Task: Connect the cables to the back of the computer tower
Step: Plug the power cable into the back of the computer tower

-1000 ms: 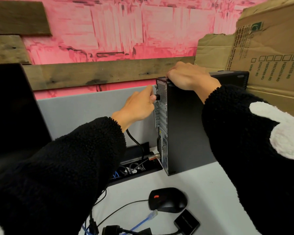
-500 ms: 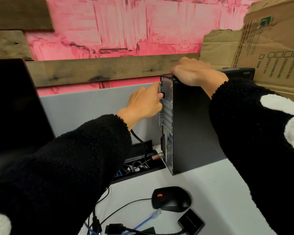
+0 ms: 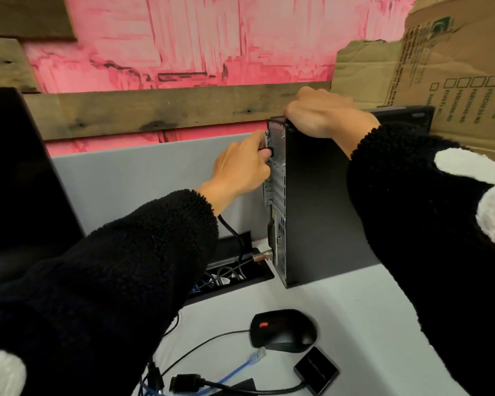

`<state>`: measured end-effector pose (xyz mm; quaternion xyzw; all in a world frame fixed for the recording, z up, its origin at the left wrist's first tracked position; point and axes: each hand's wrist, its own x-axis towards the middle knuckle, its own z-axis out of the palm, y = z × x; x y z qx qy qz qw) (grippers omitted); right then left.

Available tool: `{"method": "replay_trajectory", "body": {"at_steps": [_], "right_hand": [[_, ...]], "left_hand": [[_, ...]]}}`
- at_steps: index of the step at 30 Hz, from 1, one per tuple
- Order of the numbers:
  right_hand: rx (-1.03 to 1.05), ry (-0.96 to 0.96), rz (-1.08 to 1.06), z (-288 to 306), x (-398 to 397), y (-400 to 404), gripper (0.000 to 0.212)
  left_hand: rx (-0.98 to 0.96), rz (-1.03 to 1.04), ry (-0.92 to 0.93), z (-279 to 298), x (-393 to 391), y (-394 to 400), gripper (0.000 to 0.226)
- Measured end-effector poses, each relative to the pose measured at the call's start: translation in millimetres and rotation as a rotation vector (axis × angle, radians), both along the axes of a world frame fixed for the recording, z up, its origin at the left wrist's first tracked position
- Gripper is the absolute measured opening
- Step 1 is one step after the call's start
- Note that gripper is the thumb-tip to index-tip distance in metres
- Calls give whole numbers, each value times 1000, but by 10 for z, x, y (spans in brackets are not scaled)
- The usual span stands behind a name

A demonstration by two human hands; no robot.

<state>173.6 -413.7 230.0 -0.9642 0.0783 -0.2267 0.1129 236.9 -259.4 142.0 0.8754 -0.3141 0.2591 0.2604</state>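
Note:
A slim black computer tower (image 3: 320,201) stands upright on the white desk, its perforated metal back panel (image 3: 277,178) facing left. My left hand (image 3: 242,167) pinches a black cable plug (image 3: 267,152) against the upper part of that panel. The black cable (image 3: 232,228) hangs from under my wrist down to the desk's cable tray. My right hand (image 3: 323,115) grips the tower's top rear corner. A silver-tipped connector (image 3: 263,255) sits plugged in near the panel's bottom.
A black mouse (image 3: 283,328) with its cable lies in front of the tower. A blue network cable end (image 3: 255,355), a black adapter (image 3: 316,370) and a loose black plug (image 3: 185,382) lie near the desk's front. A dark monitor (image 3: 20,172) stands left; cardboard (image 3: 446,67) leans behind.
My left hand has shifted slightly up along the back panel with the plug. My right hand keeps its grip on the tower's top. The view has moved a little.

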Motion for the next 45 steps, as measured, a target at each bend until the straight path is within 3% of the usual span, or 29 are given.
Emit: {"method": "replay_trajectory", "body": {"at_steps": [30, 35, 39, 45], "right_hand": [[-34, -33, -27, -12, 37, -4, 31], [-83, -39, -37, -27, 51, -2, 37], [-137, -260, -48, -89, 4, 8, 33], [100, -779, 158, -368, -297, 434, 30]], "left_hand": [[96, -68, 61, 54, 26, 89, 3], [187, -43, 146, 133, -6, 180, 25], [233, -11, 173, 158, -79, 424, 48], [205, 50, 155, 128, -389, 779, 52]]}}
